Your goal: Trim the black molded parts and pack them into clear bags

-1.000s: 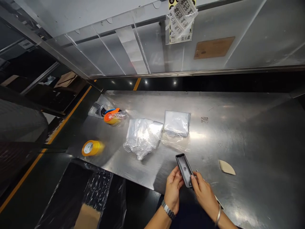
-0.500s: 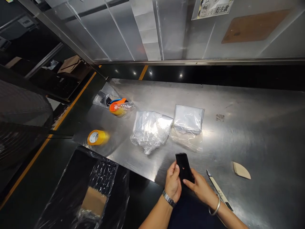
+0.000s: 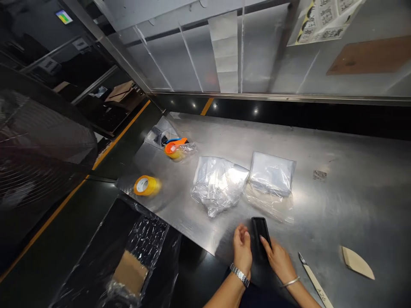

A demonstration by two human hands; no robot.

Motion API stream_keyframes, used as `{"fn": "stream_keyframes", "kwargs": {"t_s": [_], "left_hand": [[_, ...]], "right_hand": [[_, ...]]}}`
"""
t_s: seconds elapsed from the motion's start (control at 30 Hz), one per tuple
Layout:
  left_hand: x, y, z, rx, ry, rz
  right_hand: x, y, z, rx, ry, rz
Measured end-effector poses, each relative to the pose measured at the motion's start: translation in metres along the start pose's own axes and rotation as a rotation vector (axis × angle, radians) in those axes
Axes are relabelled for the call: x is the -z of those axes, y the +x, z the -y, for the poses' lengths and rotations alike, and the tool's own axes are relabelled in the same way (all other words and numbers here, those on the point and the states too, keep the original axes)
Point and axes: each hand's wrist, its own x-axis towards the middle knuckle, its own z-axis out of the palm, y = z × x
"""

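Stainless bench (image 3: 346, 171) runs across the view, shiny, strong light glare on top. Behind it: clear plastic panel wall (image 3: 180, 60) on a metal frame, metal rail (image 3: 279, 97) along the bottom. Printed paper notice (image 3: 324, 17) and brown plate (image 3: 369, 55) on the panel. Floor is glossy black (image 3: 257, 112), ceiling lights reflected, yellow line (image 3: 118, 137) along it. Left: dark mesh-like cylinder (image 3: 38, 145), cardboard (image 3: 120, 92) further back. Near bench: black bin (image 3: 141, 252) lined with clear plastic.
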Motion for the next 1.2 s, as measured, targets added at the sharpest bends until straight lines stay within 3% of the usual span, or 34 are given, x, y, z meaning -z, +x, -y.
{"fn": "stream_keyframes", "kwargs": {"t_s": [0.1, 0.2, 0.33, 0.47, 0.6, 0.73, 0.87, 1.07, 1.2], "left_hand": [[0.029, 0.023, -0.018, -0.236, 0.222, -0.173], [0.059, 0.051, -0.054, -0.462, 0.429, -0.232], [0.081, 0.092, -0.099, -0.621, 0.666, -0.103], [0.087, 0.121, -0.117, -0.671, 0.790, 0.001], [0.090, 0.129, -0.121, -0.686, 0.802, -0.018], [0.092, 0.121, -0.119, -0.691, 0.771, 0.040], [0.092, 0.113, -0.112, -0.707, 0.726, 0.043], [0.089, 0.093, -0.099, -0.758, 0.573, -0.058], [0.084, 0.067, -0.080, -0.730, 0.453, 0.002]], "right_hand": [[-0.003, 0.012, -0.008, 0.004, -0.118, -0.015], [0.002, 0.017, -0.007, 0.039, -0.215, -0.055], [0.021, 0.019, 0.016, 0.127, -0.315, -0.163], [0.042, 0.025, 0.067, 0.451, -0.298, -0.203], [0.048, 0.050, 0.126, 0.734, -0.284, -0.192], [0.044, 0.085, 0.161, 0.708, -0.347, -0.237], [0.040, 0.103, 0.170, 0.536, -0.451, -0.279], [0.036, 0.102, 0.172, 0.488, -0.522, -0.324], [0.036, 0.112, 0.171, 0.450, -0.455, -0.372]]}}
